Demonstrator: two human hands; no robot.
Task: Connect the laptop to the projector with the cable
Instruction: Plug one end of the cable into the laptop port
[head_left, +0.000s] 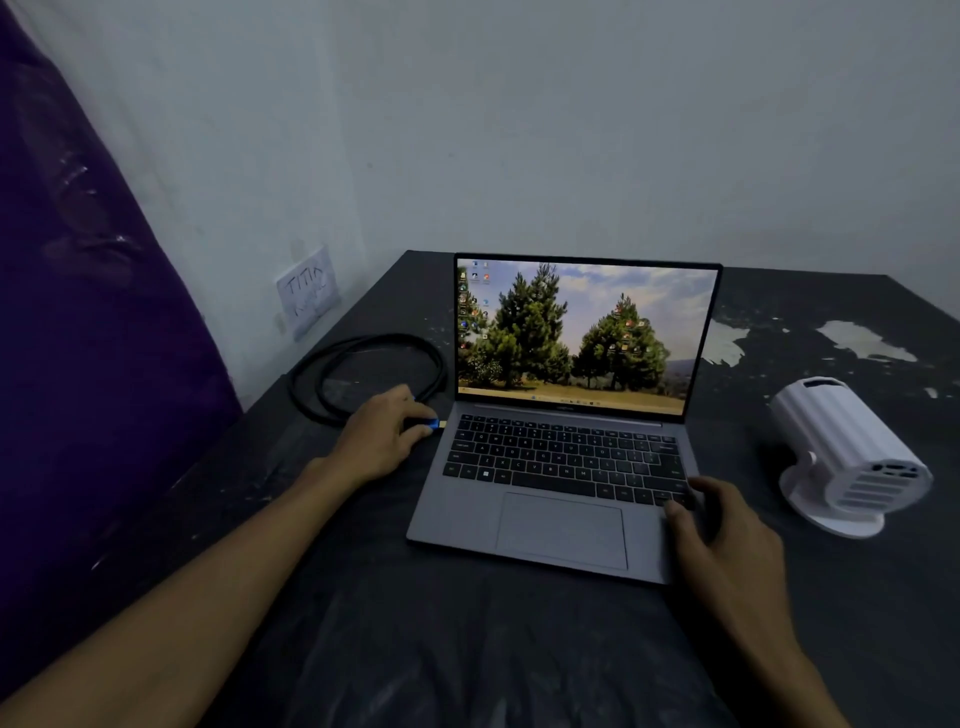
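Matt grey laptop (545, 530), ribbed white plastic projector (852, 457) — scuffed, flaking black table (779, 322).

A dark table (519, 649), its top scuffed and flaked to pale patches toward the far right, carries everything here. An open grey laptop (561, 499) sits near the middle with its screen lit, a black cable (363, 374) lies coiled just beside its left edge, and a white projector (852, 457) stands on its round base well apart to the right.
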